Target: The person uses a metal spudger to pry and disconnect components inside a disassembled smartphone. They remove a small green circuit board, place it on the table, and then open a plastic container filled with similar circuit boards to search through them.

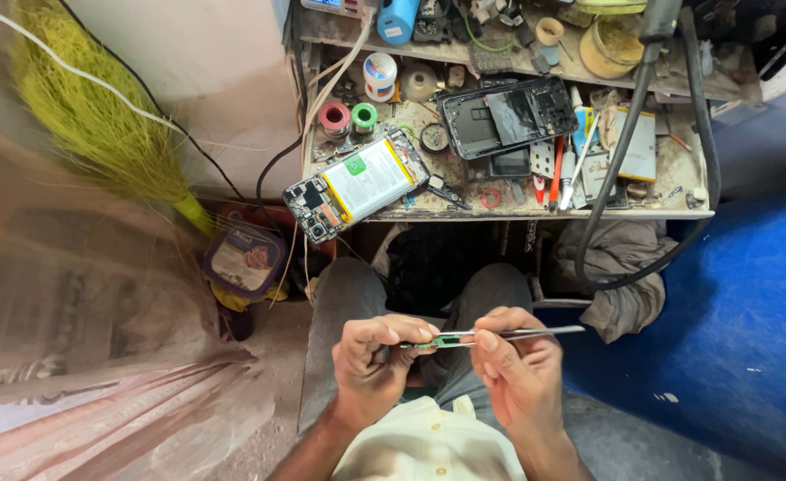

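Note:
My left hand point(377, 354) pinches one end of a small green circuit board point(445, 339) above my lap. Metal tweezers point(536, 332), gripped in my right hand point(513, 365), have their tips at the board. On the workbench above lies an opened phone point(357, 184) with its white battery showing. A black phone back cover point(509, 114) rests to its right.
The cluttered workbench point(589, 209) carries tape rolls point(348, 118), screwdrivers point(555, 183), small parts and a white tub point(380, 76). A black cable point(620, 151) hangs over its edge. A green broom point(99, 116) leans at left, a lidded container point(244, 258) sits on the floor, a blue surface point(749, 312) at right.

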